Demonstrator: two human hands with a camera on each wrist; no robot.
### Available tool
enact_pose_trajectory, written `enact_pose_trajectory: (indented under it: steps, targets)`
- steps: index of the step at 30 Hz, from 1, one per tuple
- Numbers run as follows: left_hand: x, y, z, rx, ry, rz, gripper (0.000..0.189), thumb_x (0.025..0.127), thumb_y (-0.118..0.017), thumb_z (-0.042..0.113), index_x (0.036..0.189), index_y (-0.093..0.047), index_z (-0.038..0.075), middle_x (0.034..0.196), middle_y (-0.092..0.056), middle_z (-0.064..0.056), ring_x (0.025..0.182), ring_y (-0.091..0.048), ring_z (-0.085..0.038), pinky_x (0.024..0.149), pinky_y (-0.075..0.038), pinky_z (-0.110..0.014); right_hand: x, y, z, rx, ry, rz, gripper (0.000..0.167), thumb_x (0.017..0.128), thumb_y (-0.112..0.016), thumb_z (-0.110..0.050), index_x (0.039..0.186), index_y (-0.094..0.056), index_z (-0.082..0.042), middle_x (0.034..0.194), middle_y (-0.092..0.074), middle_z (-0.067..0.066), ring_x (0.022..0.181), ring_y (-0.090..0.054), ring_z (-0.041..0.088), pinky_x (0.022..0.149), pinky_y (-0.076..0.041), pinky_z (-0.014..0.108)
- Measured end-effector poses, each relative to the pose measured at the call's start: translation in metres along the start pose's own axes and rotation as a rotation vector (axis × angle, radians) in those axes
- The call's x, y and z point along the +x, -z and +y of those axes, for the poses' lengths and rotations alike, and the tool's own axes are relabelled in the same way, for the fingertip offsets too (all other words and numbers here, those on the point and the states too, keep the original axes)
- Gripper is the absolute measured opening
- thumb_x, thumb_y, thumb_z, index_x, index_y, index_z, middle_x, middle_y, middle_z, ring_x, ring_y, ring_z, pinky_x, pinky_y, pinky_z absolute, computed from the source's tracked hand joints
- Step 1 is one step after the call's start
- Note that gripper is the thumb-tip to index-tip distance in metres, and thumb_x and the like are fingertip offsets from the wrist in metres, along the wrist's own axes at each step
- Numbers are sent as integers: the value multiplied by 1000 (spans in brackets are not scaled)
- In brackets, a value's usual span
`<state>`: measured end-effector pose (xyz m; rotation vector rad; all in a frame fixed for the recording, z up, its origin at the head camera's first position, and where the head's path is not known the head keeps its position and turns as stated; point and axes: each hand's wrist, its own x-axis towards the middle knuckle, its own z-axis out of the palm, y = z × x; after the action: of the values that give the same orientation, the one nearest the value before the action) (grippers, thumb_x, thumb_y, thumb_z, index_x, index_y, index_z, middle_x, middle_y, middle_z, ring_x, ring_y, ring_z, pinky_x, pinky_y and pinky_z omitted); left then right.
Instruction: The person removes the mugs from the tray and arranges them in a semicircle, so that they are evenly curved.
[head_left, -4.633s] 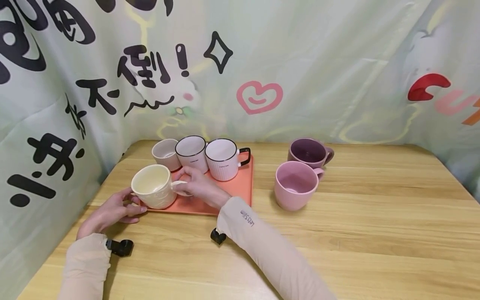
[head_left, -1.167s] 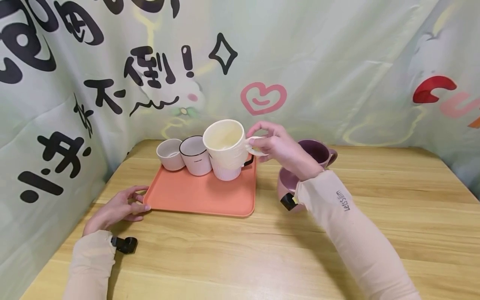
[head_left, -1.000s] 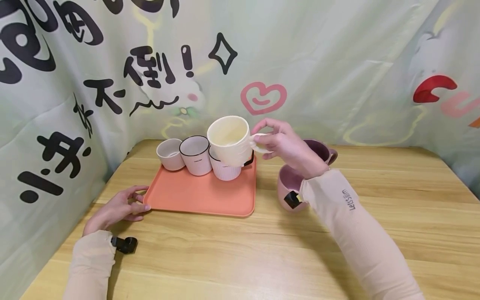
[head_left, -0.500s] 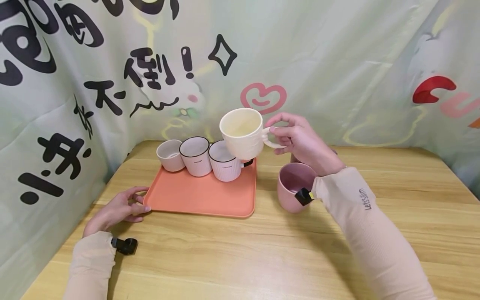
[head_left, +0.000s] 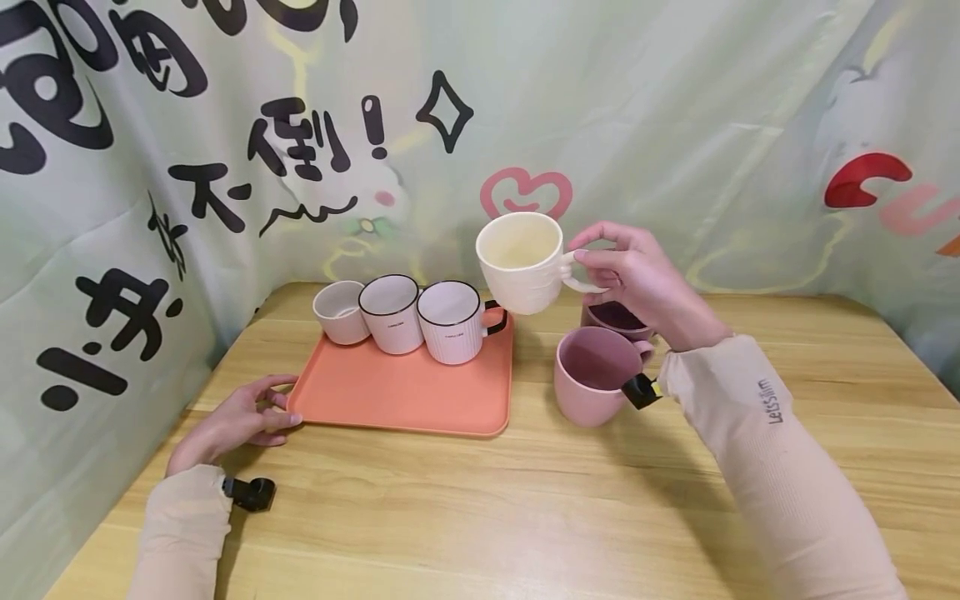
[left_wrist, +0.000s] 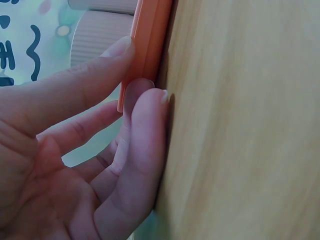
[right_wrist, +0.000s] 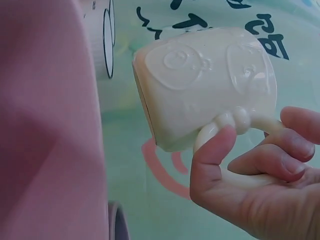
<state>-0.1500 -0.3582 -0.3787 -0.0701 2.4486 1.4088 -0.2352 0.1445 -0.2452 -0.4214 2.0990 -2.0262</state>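
Observation:
My right hand pinches the handle of a cream mug, holding it in the air between the tray and the pink mugs. Raised patterns show on the mug's side in the right wrist view. At the near left corner of the orange tray, my left hand grips the rim, thumb on one side and fingertips at the edge. Along the tray's back stand a small pale cup and two white mugs with black rims, one in the middle and one with a black handle.
Right of the tray, a pink mug stands in front of a dark purple mug, which my right hand partly covers. All stand on a wooden table. A printed curtain hangs behind and along the left.
My right hand has lifted the cream mug off the tray's front left and carried it rightward, past the black-handled mug. My left hand stays at the tray corner.

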Motion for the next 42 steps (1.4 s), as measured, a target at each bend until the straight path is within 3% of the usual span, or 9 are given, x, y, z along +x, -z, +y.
enact_pose_trajectory:
  steps: [6,11,20,27,35,42]
  targets:
    - [0,-1,-1,-11,-7,-2,77,94,-73,7,153,-25,-9,108,-50,-20,83,-66,-16,69,-62,-34,0,13,5,-87,10,32,8,98,-64,-7,105,-61,-9,59,-28,-3,58,-32,13,63,-56,32]
    - [1,-1,-2,-9,-10,-5,77,95,-72,7,153,-25,-9,108,-50,-20,84,-66,-17,70,-62,-35,-2,24,9,-69,6,61,10,97,-65,-6,105,-58,-8,60,-29,-2,57,-30,14,64,-57,33]
    - [1,0,0,-17,-17,-13,78,94,-72,6,153,-24,-9,109,-51,-21,85,-66,-18,71,-62,-35,-4,41,16,91,6,97,8,96,-66,-2,97,-62,-9,58,-34,-2,55,-30,14,60,-55,30]
    - [1,0,0,-22,-14,-12,77,94,-72,4,153,-24,-9,109,-51,-21,84,-66,-17,71,-62,-35,-4,51,20,115,28,188,10,97,-65,0,94,-65,-10,58,-39,-2,54,-33,11,59,-54,28]
    - [-1,0,-1,-36,-28,-27,77,95,-70,3,153,-21,-11,109,-52,-19,84,-66,-16,70,-62,-35,-3,67,27,281,79,207,15,96,-63,6,90,-64,-8,57,-38,-1,56,-20,17,57,-53,29]
    - [-1,1,-1,-33,-19,-18,77,95,-71,4,153,-23,-10,108,-52,-20,84,-66,-16,71,-62,-35,-9,79,28,287,95,297,16,96,-65,5,88,-66,-9,56,-36,-2,56,-20,17,57,-54,31]
